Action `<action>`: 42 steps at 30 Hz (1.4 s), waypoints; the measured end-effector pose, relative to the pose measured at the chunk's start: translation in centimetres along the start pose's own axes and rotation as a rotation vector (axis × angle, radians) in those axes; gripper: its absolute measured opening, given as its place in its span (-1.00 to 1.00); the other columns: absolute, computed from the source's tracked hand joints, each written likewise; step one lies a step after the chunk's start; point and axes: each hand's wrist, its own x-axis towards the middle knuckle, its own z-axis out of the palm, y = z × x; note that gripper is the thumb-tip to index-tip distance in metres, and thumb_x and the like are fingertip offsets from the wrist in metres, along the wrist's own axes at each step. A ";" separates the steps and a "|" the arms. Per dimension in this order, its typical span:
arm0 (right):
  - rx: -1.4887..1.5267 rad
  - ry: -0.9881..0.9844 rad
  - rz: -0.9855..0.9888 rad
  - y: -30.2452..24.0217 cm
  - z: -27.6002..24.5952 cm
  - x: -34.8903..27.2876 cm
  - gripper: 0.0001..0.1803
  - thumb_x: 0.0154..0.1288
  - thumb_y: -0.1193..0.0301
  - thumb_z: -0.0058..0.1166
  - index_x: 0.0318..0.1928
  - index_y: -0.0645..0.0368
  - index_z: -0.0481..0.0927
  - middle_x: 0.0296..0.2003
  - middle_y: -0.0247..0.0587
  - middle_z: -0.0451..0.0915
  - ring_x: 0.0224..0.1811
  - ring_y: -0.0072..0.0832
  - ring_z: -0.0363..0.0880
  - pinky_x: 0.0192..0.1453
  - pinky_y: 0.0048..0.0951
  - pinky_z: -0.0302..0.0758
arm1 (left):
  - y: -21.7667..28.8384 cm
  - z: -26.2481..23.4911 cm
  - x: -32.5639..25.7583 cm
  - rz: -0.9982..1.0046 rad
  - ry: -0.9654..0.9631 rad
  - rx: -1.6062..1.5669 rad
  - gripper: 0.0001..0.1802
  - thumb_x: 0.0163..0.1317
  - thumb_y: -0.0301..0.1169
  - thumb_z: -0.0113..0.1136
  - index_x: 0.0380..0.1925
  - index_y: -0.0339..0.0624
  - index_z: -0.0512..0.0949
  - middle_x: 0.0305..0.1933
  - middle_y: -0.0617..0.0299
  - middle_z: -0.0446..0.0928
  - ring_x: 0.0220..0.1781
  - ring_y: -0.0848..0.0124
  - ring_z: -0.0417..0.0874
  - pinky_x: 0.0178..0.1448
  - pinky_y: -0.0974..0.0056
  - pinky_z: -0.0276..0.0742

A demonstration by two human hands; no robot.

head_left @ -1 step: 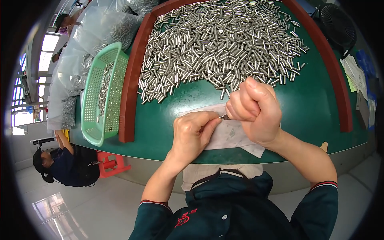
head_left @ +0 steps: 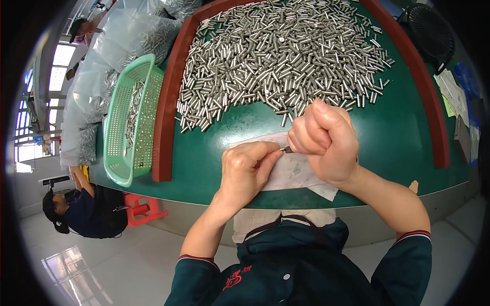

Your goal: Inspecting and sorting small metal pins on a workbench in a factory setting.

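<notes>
Thumb and forefinger of my left hand (head_left: pixel 245 168) pinch a small metal pin (head_left: pixel 282 149), of which only the tip shows. Curled into a fist, my right hand (head_left: pixel 329 140) grips a thin dark piece (head_left: pixel 289 150) that meets the end of the pin. Most of that piece is hidden inside the fist, so its kind cannot be told. Both hands are above a pale, smudged cloth (head_left: pixel 286 176) on the green table. Beyond them spreads a large heap of short shiny metal pins (head_left: pixel 286 61).
Red-brown rails (head_left: pixel 164 127) border the heap. At left, a green basket (head_left: pixel 113 137) holds more pins, beside filled plastic bags (head_left: pixel 117 46). A black fan (head_left: pixel 431 38) and papers (head_left: pixel 451 94) sit at right. A person (head_left: pixel 81 211) is near a red stool (head_left: pixel 143 209).
</notes>
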 end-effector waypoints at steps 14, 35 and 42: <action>-0.025 -0.055 -0.044 0.6 0.3 -0.1 -0.58 0.24 0.39 -0.24 -0.77 0.12 0.09 -0.80 -0.52 0.05 -0.73 -0.75 -0.07 -0.66 -0.60 -0.09 | 1.0 0.0 0.0 -0.032 -0.024 0.043 -0.95 -0.09 -0.53 0.21 -0.58 -0.26 0.53 -0.74 0.12 0.40 -0.76 0.38 0.36 -0.62 0.35 0.27; 0.001 -0.015 -0.040 -0.4 -0.4 -0.5 -0.52 0.27 0.31 -0.31 -0.81 0.07 0.04 -0.88 -0.44 0.06 -0.80 -0.68 -0.10 -0.67 -0.57 -0.08 | -0.6 -2.6 0.9 -0.679 -0.043 -1.589 -0.86 0.18 -0.45 -0.01 -0.27 -0.23 0.37 -0.43 0.28 0.32 -0.54 0.64 0.16 -0.56 0.60 0.10; 0.002 -0.020 -0.034 -0.5 -0.6 -0.3 -0.51 0.28 0.30 -0.32 -0.81 0.07 0.04 -0.87 -0.44 0.06 -0.79 -0.68 -0.10 -0.67 -0.57 -0.07 | -0.2 -2.8 1.1 -0.706 -0.062 -1.588 -0.77 0.25 -0.28 -0.13 -0.36 -0.22 0.38 -0.51 0.26 0.33 -0.56 0.57 0.24 -0.56 0.50 0.15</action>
